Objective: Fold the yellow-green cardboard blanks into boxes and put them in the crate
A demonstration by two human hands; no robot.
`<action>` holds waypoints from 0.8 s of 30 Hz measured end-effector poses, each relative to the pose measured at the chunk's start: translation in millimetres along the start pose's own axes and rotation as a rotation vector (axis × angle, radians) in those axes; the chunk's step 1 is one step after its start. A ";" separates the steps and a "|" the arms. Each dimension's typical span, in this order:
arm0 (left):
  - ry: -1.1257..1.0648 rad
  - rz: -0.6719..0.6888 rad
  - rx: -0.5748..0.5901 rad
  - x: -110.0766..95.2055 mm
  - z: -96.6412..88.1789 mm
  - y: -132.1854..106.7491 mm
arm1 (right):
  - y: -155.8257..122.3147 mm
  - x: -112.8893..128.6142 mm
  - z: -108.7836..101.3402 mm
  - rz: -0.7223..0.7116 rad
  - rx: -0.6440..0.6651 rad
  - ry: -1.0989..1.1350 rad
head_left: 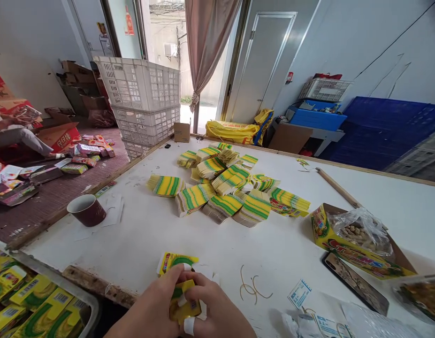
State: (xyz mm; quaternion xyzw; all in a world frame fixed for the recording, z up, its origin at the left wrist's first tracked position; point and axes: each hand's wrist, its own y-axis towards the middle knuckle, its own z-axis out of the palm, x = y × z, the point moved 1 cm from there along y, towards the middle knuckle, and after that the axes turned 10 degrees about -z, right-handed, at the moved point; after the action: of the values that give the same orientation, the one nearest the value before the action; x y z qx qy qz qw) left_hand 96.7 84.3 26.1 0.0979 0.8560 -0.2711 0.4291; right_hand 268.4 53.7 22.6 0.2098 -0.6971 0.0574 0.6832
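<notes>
At the near edge of the table, a small yellow-and-green carton (185, 307) sits between my hands. My left hand (157, 298) closes round its left side, thumb near the top. My right hand (217, 307) grips the other side, with white tape round some of its fingers. Part of the carton is hidden by the fingers. Just beyond them lies another yellow-and-green carton (178, 260), partly covered by my left hand. Farther back is a heap of flat carton bundles (222, 204), striped yellow and green.
A bin (92, 300) of filled cartons stands lower left, below a brown mug (87, 210). Rubber bands (252, 285) lie right of my hands. Further right are a phone (356, 281) and an open display box (365, 257). A person (20, 134) sits far left.
</notes>
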 end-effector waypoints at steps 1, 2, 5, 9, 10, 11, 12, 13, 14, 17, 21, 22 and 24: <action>0.070 0.005 0.003 1.9 3.3 -0.3 | 0.3 -1.3 3.1 0.026 -0.024 0.015; 0.125 0.011 0.000 3.8 6.0 -0.5 | 0.0 -4.3 7.6 0.048 -0.057 0.031; 0.145 0.047 -0.059 10.1 2.2 -1.4 | -4.1 -20.2 23.8 0.102 -0.172 0.136; 0.219 0.050 -0.311 34.4 -45.4 -9.2 | -13.5 -45.3 33.7 0.149 -0.302 0.114; 0.274 0.034 -0.397 43.4 -61.8 -13.0 | -15.4 -50.8 34.0 0.156 -0.328 0.055; 0.326 0.005 -0.474 52.4 -77.1 -17.5 | -16.6 -55.7 34.6 0.164 -0.351 0.001; 0.359 -0.035 -0.562 60.4 -89.4 -22.5 | -16.9 -59.8 36.1 0.169 -0.368 -0.044; 0.369 -0.084 -0.614 66.7 -96.9 -27.6 | -16.2 -62.8 39.0 0.159 -0.391 -0.078; 0.356 -0.125 -0.613 70.7 -98.1 -32.3 | -14.1 -64.3 43.5 0.127 -0.410 -0.099; 0.186 -0.140 -0.512 69.1 -66.4 -40.3 | -0.7 -60.3 64.0 -0.037 -0.367 -0.072; -0.057 -0.079 -0.433 58.1 -3.3 -32.4 | 17.0 -46.0 81.4 -0.112 -0.274 -0.008; -0.069 -0.060 -0.400 56.8 4.1 -28.9 | 17.9 -43.6 80.9 -0.086 -0.273 -0.013; -0.012 -0.028 -0.298 57.2 3.7 -23.8 | 14.8 -41.2 75.2 -0.032 -0.261 -0.013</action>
State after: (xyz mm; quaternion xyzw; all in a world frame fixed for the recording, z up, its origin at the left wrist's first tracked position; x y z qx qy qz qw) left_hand 54.7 58.7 -11.7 0.0195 0.8855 -0.1475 0.4402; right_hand 192.2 48.3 -19.0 0.1307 -0.6996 -0.0459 0.7010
